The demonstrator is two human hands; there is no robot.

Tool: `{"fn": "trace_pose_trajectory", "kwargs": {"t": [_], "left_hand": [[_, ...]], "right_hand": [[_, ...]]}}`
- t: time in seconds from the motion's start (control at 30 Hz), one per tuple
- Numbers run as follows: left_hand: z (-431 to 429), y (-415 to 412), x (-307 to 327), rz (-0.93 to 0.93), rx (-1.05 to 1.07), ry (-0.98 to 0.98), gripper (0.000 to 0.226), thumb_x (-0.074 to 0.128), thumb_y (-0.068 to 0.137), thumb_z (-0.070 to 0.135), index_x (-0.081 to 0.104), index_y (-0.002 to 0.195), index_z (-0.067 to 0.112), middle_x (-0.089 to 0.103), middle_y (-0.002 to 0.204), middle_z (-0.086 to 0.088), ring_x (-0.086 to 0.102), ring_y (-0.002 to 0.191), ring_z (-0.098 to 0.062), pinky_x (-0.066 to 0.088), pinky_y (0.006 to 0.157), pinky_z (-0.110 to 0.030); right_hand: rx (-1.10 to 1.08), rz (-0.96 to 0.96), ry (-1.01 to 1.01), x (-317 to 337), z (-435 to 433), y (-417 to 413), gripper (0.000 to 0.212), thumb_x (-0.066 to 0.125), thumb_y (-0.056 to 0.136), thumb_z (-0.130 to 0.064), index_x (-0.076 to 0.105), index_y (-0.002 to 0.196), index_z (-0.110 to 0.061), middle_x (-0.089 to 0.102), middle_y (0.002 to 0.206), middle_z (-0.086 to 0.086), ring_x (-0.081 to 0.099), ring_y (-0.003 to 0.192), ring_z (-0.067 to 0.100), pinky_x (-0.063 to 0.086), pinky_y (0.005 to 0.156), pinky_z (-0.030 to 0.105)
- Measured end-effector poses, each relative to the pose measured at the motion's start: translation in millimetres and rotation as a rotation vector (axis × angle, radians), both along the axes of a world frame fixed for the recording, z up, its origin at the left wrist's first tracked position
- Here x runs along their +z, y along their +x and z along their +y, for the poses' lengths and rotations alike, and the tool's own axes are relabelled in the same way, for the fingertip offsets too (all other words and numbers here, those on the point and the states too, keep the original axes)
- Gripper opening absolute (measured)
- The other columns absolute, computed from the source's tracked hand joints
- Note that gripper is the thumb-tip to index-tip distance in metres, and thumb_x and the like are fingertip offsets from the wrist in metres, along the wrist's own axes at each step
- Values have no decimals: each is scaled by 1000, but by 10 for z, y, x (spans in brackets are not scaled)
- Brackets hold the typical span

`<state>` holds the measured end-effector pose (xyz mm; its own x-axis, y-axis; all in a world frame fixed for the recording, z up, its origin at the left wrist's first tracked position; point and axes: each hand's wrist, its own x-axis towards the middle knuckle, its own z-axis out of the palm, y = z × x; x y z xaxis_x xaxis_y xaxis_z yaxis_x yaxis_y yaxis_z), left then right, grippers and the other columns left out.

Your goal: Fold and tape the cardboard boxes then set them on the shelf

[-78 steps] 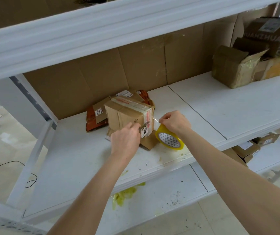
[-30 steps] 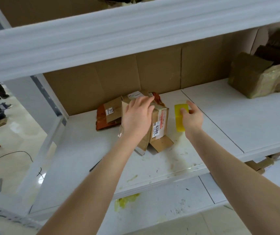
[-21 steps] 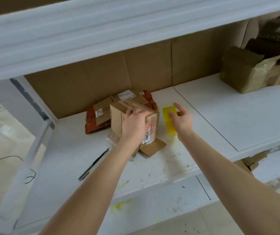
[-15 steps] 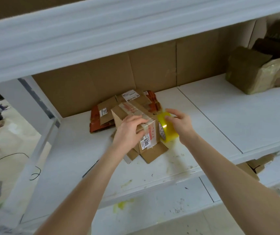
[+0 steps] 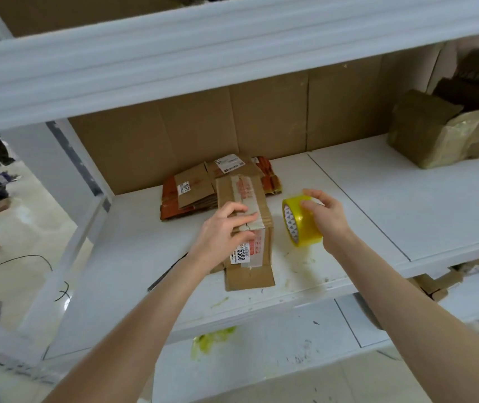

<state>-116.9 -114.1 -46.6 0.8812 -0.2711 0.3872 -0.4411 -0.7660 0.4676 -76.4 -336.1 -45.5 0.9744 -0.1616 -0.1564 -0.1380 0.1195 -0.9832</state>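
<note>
Soft even daylight, faint shadows, wide-angle edge bending, slight blur.

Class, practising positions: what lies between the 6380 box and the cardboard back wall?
In the head view, flattened cardboard boxes, stacked on the white shelf.

Yellow tape roll, brown cardboard box

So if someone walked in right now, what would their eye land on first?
The bright yellow tape roll, gripped in the right hand near the middle of the white shelf, stands out most. Beside it the left hand presses on a small cardboard box labelled 6380, with flattened boxes stacked behind it.
</note>
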Motion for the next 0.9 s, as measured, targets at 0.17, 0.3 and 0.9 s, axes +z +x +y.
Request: {"fn": "trace_pose_trajectory", "kwargs": {"t": [0.17,0.3,0.9], "left_hand": [[-46,29,-20,30,-38,50,54,66,86,26,48,137,26,38,146,12,27,128,5,32,109,-33],[-44,79,-10,58,-37,9,56,63,87,21,38,137,24,37,148,5,20,139,-3,23,118,-40],[-413,-116,194,-114,301,137,59,57,87,54,47,139,27,44,144,3,34,133,-16,30,105,-33]], "right_hand": [[17,-25,-80,24,73,-21,20,60,91,-14,63,103,-29,58,85,-6,56,71,10,48,62,24],[40,-41,-147,57,81,-55,22,58,93,-15,61,110,-29,59,83,-7,58,67,7,44,50,16],[47,-341,-713,434,-105,-362,31,54,91,-27,62,120,-30,63,96,-4,60,90,19,53,72,33]]}}
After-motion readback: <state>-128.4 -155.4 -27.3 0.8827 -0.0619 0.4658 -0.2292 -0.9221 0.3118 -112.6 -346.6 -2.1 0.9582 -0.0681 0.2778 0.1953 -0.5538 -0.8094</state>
